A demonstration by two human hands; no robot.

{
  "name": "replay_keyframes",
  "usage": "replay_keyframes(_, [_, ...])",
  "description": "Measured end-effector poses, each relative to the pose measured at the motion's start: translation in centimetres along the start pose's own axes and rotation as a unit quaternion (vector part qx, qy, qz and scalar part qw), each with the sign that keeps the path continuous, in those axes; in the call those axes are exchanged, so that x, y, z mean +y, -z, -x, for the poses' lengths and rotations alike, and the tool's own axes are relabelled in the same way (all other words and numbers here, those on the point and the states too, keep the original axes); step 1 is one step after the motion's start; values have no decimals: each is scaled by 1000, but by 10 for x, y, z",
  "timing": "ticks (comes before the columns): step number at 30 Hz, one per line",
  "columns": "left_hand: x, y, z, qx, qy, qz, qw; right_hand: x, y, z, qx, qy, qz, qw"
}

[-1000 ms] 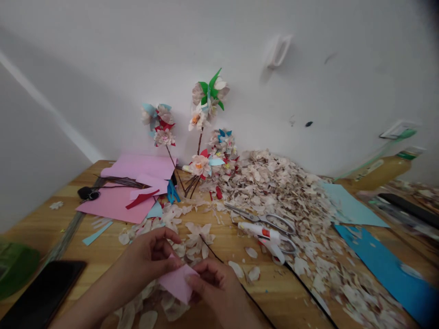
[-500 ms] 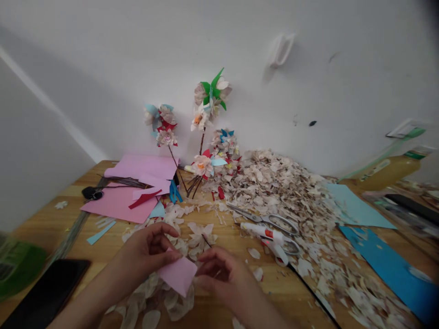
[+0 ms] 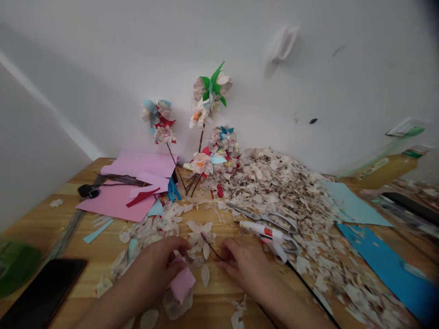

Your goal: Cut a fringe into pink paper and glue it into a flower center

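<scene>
My left hand (image 3: 157, 262) pinches a small piece of pink paper (image 3: 181, 284) between thumb and fingers, left of the glue gun (image 3: 260, 230) and nearer to me. My right hand (image 3: 245, 266) is curled on the glue gun's near side, its thumb and forefinger at a thin dark stem (image 3: 212, 249); I can't tell whether they grip it. A pale petal flower (image 3: 206, 250) lies at the stem's far end, left of the glue gun.

To do this well, I think I should keep the left pinch light so the paper doesn't crease, and handle the stem gently, since the petals look fragile. I'd also mind my right knuckles: the glue gun is just beyond them, with a small red light showing, so its nozzle may be hot.

My left fingertips are partly hidden behind the thumb and paper. My right palm covers part of the stem, and I can't make out whether its tip is fixed to the flower or only lies across it. Well left of the glue gun, a green object (image 3: 17, 268) is blurred and cut off.
</scene>
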State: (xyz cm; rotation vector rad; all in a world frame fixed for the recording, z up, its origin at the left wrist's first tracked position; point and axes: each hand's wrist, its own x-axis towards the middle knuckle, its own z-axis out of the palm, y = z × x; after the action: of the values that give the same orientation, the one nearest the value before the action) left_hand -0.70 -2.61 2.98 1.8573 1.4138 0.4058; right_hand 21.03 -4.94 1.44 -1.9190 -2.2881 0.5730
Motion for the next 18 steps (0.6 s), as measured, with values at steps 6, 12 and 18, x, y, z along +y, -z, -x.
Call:
replay_keyframes(6, [1, -8, 3, -97, -104, -31, 989, 2, -3, -5, -1, 3, -19, 1000])
replay_keyframes(12, [-1, -9, 1, -100, -105, -31, 989, 7, -2, -7, 2, 25, -32, 999])
replay_keyframes(18, [0, 0, -1, -47, -76, 45, 995, 6, 10, -3, 33, 33, -54, 997])
